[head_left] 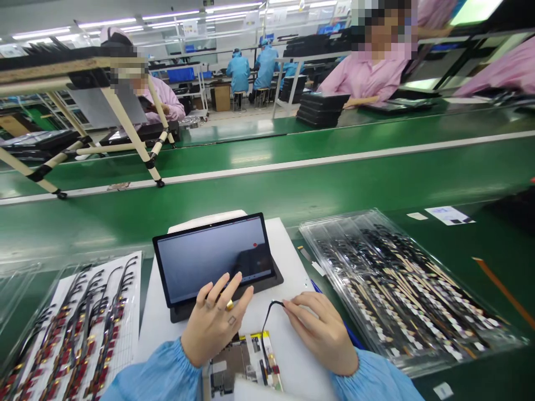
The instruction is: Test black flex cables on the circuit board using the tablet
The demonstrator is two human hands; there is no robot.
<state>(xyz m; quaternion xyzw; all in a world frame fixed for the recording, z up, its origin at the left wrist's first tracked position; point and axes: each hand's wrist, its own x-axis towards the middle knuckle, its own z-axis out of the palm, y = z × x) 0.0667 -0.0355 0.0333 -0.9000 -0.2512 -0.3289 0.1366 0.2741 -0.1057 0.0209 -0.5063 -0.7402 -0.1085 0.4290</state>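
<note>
At lower centre, a thin black flexible cable runs upward, then bends right, its end pinched by the right hand; the left hand spreads its fingers.

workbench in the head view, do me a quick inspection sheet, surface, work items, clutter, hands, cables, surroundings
Surface: green bench with a white pad on it
Work items: tablet propped up, screen lit; circuit board partly hidden
Clutter: orange strip and paper slip at right
Hands: left hand spread before the tablet, contact unclear; right hand pinches a black cable
Cables: black cable rises from the board; more lie on a white sheet at left
Surroundings: pipe rack, co-workers in pink and blue
</note>
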